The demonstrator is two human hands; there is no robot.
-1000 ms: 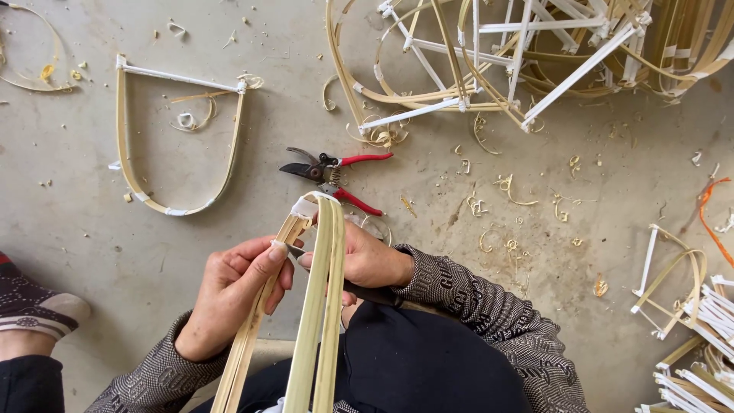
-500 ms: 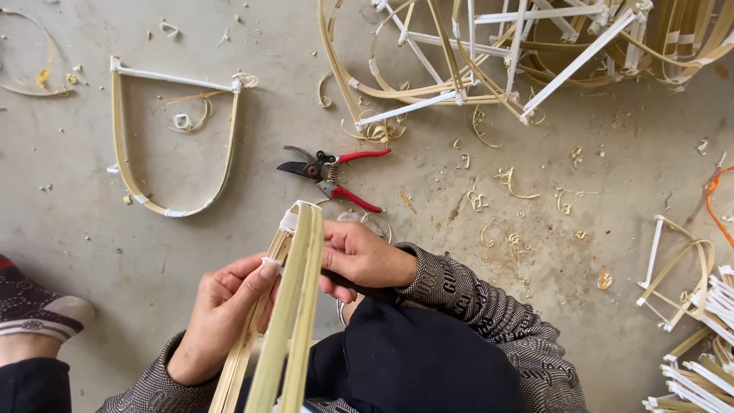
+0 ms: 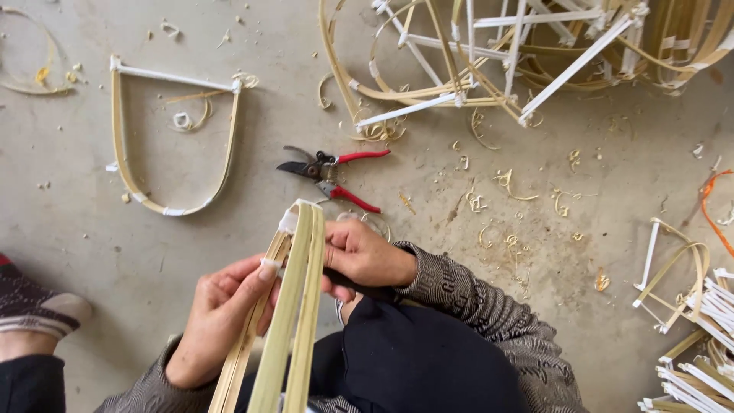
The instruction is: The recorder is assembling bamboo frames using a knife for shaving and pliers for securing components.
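I hold a bundle of long pale bamboo strips (image 3: pixel 294 306) upright in front of me, its top end bound with white tape. My left hand (image 3: pixel 222 313) grips the strips from the left, thumb pressed on a white tape band. My right hand (image 3: pixel 363 256) clasps the same bundle from the right, fingers curled around it. Red-handled pruning shears (image 3: pixel 329 174) lie on the concrete floor just beyond the bundle's tip.
A finished D-shaped bamboo frame (image 3: pixel 164 138) lies at the upper left. A heap of bent bamboo frames with white sticks (image 3: pixel 520 53) fills the top right. More frames (image 3: pixel 692 306) are stacked at the right edge. Shavings litter the floor. A shoe (image 3: pixel 34 306) shows at left.
The bundle has tilted a little to the right and risen slightly. My left thumb has slid up onto the tape band; my right hand stays clasped on the strips.
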